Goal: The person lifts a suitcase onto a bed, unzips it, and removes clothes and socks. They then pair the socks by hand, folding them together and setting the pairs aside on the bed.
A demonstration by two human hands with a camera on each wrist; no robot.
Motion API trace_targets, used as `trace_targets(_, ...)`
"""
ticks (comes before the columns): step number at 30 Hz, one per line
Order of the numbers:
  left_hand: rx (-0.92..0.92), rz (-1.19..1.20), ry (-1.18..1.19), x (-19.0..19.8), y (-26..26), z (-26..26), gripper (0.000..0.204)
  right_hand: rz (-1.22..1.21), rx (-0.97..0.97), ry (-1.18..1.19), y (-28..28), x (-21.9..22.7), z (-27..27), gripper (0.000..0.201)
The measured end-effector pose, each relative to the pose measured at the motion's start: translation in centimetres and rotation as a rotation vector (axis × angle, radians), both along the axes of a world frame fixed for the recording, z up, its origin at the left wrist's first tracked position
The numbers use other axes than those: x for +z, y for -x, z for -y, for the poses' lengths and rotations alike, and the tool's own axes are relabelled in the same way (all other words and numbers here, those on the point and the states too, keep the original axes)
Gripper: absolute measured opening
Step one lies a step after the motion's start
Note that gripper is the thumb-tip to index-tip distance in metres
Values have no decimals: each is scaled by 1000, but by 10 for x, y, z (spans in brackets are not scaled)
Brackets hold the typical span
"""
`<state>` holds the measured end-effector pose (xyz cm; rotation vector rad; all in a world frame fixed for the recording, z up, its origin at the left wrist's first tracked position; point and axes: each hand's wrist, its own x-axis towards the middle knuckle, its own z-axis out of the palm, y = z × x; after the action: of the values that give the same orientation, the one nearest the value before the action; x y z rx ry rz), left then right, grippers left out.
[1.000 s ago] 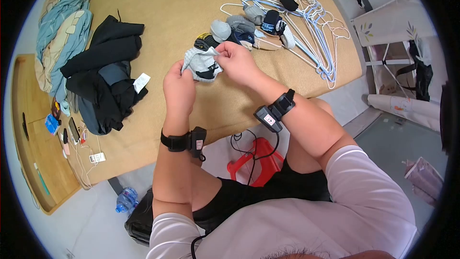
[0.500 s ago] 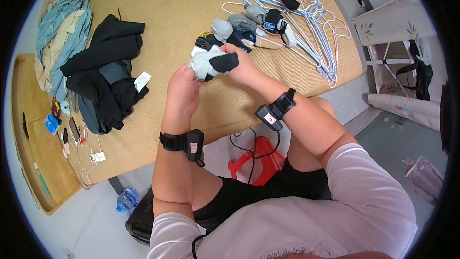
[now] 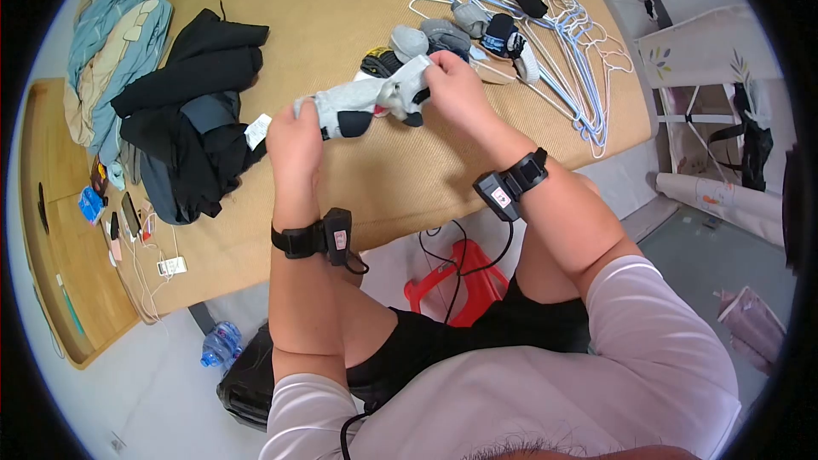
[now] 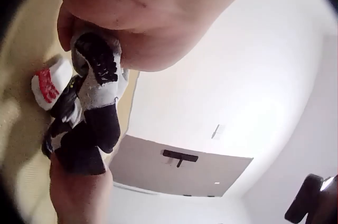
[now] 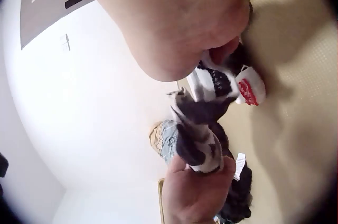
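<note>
Light grey socks point(image 3: 349, 108) with black patches stretch between both hands above the mat-covered bed. My left hand point(image 3: 294, 140) pinches the grey end at the left. At the right end, my right hand point(image 3: 458, 85) grips the upper edge of the grey fabric point(image 3: 407, 81). The two grey parts meet in the middle; I cannot tell whether they are joined. In the left wrist view, a black patch and dark lettering show on the sock point(image 4: 100, 94) below the left hand. Behind lies a white sock with red lettering point(image 5: 251, 86), mostly hidden in the head view.
Rolled socks point(image 3: 445, 37) lie in a group beyond the right hand, beside white and blue hangers point(image 3: 567, 60). Dark clothes point(image 3: 200, 85) with a white tag are piled at the left. Further left are a blue-and-beige bedding heap point(image 3: 119, 51) and a wooden tray point(image 3: 94, 290).
The hands have moved apart, left hand leftward and right hand to the right and up. The bunched grey sock bundle is now drawn out long between them.
</note>
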<state>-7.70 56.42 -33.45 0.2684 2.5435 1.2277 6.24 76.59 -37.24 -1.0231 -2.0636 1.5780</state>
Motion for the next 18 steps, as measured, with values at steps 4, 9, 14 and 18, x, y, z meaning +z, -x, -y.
trace_targets(4, 49, 13, -86, 12, 0, 3, 42, 61, -103, 98, 2, 3, -4, 28)
trace_targets(9, 2, -294, 324, 14, 2, 7, 40, -52, -97, 90, 2, 0, -4, 28)
trace_targets(14, 18, -415, 428, 13, 6, 16, 37, -121, -91, 215, 1, 6, -5, 25)
trace_targets(18, 271, -511, 171, 22, 14, 19, 38, -196, -149, 437, 2, 17, -4, 23)
